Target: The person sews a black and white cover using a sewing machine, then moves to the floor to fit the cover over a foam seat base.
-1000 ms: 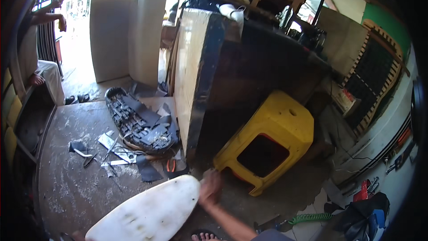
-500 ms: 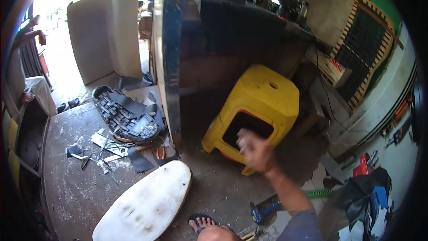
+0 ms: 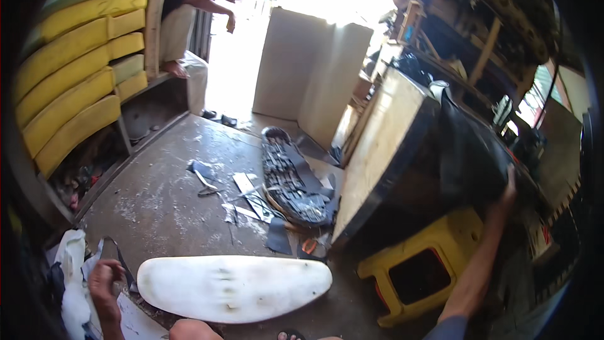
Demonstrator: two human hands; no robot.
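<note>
My right hand [image 3: 510,184] is raised at the right side, with its arm stretched over the yellow plastic stool [image 3: 462,239]. Its blurred fingers are closed at the edge of a black sheet [image 3: 465,145] that drapes from the top of a big box-like bench [image 3: 384,151]. At the lower left my left hand [image 3: 106,283] is half curled, fingers loosely apart, and nothing shows in it. Beside it are crumpled white sheet scraps [image 3: 72,277]. A long white foam seat pad [image 3: 233,286] lies crosswise in front of my knees.
A long seat base [image 3: 292,176] with dark strapping lies on the floor among dark scraps and orange-handled pliers [image 3: 308,247]. Yellow foam slabs [image 3: 75,63] are stacked at left. Another person [image 3: 179,31] sits by the bright doorway. A board [image 3: 308,69] stands beyond.
The view has swung left, bringing the foam stack and my left hand into sight. My right hand has moved from in front of the stool up to the black sheet.
</note>
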